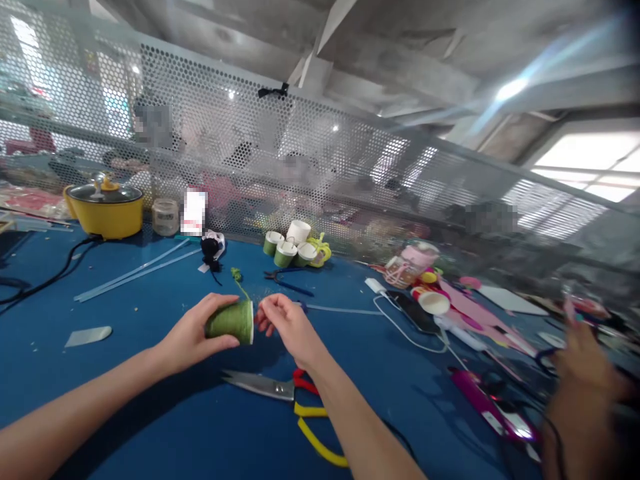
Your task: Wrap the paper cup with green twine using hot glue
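At the near middle of the blue table [125, 413], the left hand [193, 337] wraps a green cup [233, 321] held on its side, mouth turned to the right; whether the cup touches the table cannot be told. Right hand [287, 327]: fingertips drawn narrow at the cup's rim; whether they pinch anything cannot be told. A thin green cord [239, 285] rises from the cup's far side to a knot.

Handling, as judged: the cup looks light and easily crushed, so a gentle wrap of thumb and fingers round the wall, as shown, suits it better than a squeeze. Fine work at the rim is best done with the fingertips close to the supporting hand.

Edges and room: scissors [260, 385] lie just beneath the right wrist, blades pointing left, with yellow handles [320, 440] beside them; a dropped forearm would meet them. Open table lies to the left and near side. Beyond the hands lie pliers [287, 283] and a group of cups [295, 248] before the mesh screen [350, 153]. A yellow pot [105, 213] stands far left, its cable [45, 277] trailing. Right: a phone [417, 312], pink clutter, and another person's hand [585, 363], well apart.
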Demonstrator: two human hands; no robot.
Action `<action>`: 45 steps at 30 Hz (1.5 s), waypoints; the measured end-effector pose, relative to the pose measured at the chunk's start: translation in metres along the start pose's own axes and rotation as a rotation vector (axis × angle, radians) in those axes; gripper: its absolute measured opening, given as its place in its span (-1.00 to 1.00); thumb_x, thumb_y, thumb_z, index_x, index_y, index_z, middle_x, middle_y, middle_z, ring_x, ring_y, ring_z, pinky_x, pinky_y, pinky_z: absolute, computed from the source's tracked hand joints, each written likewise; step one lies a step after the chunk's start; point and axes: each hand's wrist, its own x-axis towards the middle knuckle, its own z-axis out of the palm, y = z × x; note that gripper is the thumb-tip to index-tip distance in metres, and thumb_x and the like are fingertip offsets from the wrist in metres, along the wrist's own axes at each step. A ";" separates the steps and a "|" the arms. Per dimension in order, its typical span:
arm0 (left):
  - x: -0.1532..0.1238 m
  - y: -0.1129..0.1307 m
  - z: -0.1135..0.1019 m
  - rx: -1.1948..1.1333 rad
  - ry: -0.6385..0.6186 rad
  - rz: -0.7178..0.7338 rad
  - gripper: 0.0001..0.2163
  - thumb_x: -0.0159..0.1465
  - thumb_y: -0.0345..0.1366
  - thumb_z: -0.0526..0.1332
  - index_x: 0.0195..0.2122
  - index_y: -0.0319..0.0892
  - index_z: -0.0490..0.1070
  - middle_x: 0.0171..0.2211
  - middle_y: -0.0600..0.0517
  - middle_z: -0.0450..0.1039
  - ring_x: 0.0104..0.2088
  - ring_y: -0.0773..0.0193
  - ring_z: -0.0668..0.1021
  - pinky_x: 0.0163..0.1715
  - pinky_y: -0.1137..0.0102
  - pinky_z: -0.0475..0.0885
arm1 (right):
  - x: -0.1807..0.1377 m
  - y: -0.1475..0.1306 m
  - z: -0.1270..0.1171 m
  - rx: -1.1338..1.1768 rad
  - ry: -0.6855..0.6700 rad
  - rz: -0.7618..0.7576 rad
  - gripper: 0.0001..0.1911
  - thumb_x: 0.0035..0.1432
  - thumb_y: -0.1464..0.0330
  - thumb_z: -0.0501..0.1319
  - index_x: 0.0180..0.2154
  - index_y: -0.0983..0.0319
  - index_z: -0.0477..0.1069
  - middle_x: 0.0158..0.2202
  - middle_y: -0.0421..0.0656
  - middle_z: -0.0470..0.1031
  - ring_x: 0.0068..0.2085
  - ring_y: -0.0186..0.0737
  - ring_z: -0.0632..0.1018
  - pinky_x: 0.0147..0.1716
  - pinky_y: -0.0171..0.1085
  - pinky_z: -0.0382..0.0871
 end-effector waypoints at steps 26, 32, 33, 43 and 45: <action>0.015 0.016 -0.005 0.224 -0.286 0.026 -0.40 0.06 -0.26 0.27 0.10 -0.07 0.05 -0.05 -0.06 0.29 -0.07 0.10 0.39 -0.11 0.24 0.33 | 0.042 -0.010 -0.009 -0.138 -0.137 0.167 -0.86 0.02 0.44 0.12 -0.55 0.26 0.25 -0.68 -0.34 0.25 -0.64 -0.49 0.22 -0.66 -0.44 0.06; 0.019 0.017 -0.011 0.181 -0.327 0.018 -0.45 0.09 -0.16 0.24 0.08 -0.11 0.06 -0.07 -0.08 0.30 -0.13 0.12 0.43 -0.18 0.27 0.36 | 0.062 -0.019 -0.006 0.091 -0.146 0.154 -0.91 0.00 0.53 0.13 -0.42 0.26 0.24 -0.59 -0.31 0.37 -0.62 -0.51 0.31 -0.65 -0.49 0.18; 0.019 0.016 -0.012 0.190 -0.342 0.024 -0.46 0.11 -0.15 0.22 0.08 -0.10 0.07 -0.09 -0.08 0.31 -0.15 0.12 0.44 -0.21 0.28 0.37 | 0.065 -0.020 -0.004 0.111 -0.161 0.151 -0.91 0.00 0.54 0.12 -0.40 0.27 0.26 -0.59 -0.31 0.37 -0.62 -0.52 0.32 -0.64 -0.49 0.20; 0.028 0.008 -0.012 0.114 -0.348 0.029 -0.60 0.12 -0.15 0.22 -0.03 -0.11 0.25 -0.20 -0.02 0.34 -0.23 0.20 0.45 -0.25 0.36 0.38 | 0.078 -0.006 -0.017 -0.217 -0.044 0.111 -0.91 0.01 0.53 0.12 -0.42 0.27 0.36 -0.60 -0.29 0.36 -0.64 -0.47 0.35 -0.67 -0.46 0.19; 0.027 0.005 -0.009 0.080 -0.308 0.005 -0.61 0.12 -0.16 0.22 -0.04 -0.11 0.25 -0.17 -0.02 0.35 -0.20 0.20 0.45 -0.22 0.35 0.37 | 0.069 -0.003 -0.038 -0.326 0.064 0.112 -0.89 0.08 0.47 0.06 -0.42 0.25 0.35 -0.55 -0.26 0.39 -0.62 -0.47 0.36 -0.65 -0.45 0.19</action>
